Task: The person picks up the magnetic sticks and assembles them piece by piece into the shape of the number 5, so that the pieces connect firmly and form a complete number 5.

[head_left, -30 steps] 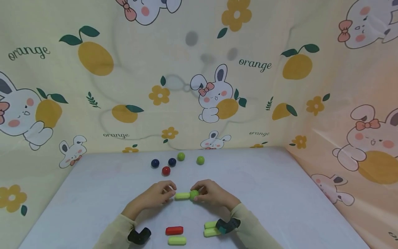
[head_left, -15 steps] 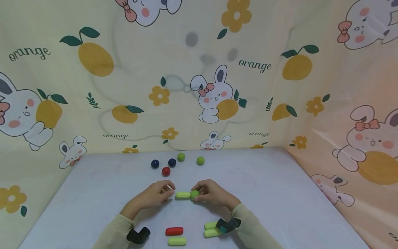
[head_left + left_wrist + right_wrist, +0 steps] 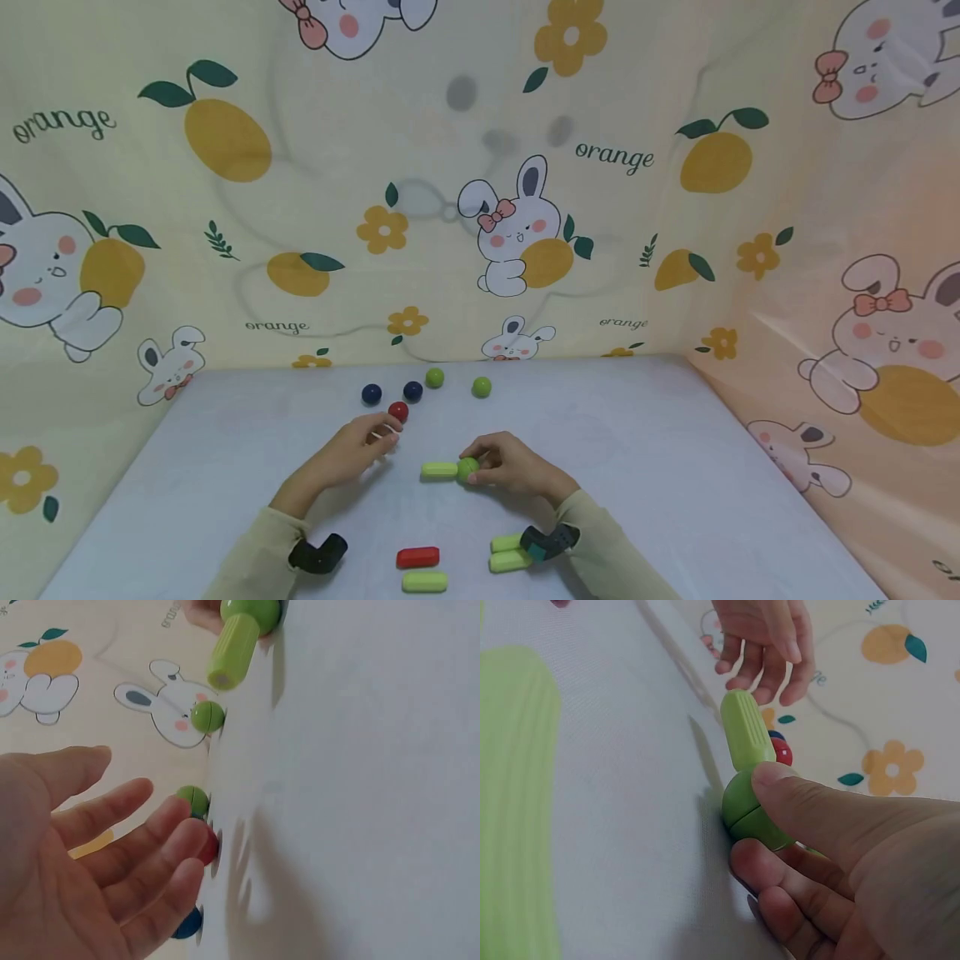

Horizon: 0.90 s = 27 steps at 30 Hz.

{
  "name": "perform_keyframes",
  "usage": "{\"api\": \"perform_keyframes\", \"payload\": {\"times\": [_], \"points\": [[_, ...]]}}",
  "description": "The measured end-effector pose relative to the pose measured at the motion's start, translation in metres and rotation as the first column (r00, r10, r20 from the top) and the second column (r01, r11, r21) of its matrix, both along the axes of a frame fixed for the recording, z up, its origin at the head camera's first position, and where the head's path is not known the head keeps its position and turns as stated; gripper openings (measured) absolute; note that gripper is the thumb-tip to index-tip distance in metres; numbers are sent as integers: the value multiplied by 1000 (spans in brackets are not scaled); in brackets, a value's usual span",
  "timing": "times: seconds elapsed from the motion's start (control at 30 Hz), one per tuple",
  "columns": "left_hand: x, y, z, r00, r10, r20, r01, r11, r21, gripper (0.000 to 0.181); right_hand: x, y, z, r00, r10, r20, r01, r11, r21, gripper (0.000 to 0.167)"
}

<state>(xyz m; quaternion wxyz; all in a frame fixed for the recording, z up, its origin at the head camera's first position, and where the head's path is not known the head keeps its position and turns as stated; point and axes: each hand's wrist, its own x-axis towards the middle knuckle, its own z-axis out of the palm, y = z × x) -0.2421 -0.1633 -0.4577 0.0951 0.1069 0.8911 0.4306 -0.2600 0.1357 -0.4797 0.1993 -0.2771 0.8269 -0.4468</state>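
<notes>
My right hand (image 3: 517,467) pinches a green ball (image 3: 468,470) between thumb and fingers. A light green ridged stick (image 3: 438,471) is joined to the ball and points left; the right wrist view shows the same stick (image 3: 746,731) end-on against the ball (image 3: 754,810). My left hand (image 3: 348,454) holds nothing, its fingers loosely spread near the red ball (image 3: 398,412). In the left wrist view the left palm (image 3: 97,855) is seen with relaxed fingers, partly covering the red ball (image 3: 208,846); whether they touch cannot be told.
Behind the hands lie two dark blue balls (image 3: 371,394) and two green balls (image 3: 482,387). Nearer the front are a red stick (image 3: 417,557), a light green stick (image 3: 424,582) and two more green sticks (image 3: 510,561) beside the right wrist's camera. A printed cloth (image 3: 450,333) stands behind.
My left hand has moved away from the free end of the green stick, back and to the left, to near the red ball. My right hand keeps its pinch on the green ball.
</notes>
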Motion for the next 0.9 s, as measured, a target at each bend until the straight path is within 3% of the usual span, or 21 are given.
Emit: {"api": "perform_keyframes", "payload": {"times": [0.2, 0.53, 0.9], "points": [[-12, -12, 2, 998, 61, -31, -61, 998, -5, 22, 0, 0, 1, 1000, 1, 3, -1, 1000, -12, 30], [-32, -28, -4, 987, 148, -67, -150, 988, -34, 30, -2, 0, -1, 1000, -8, 3, 8, 1000, -1, 29], [-56, -34, -7, 970, 223, -100, -220, 975, 40, 30, -1, 0, -1, 999, -20, 26, 20, 1000, 2, 28]]}}
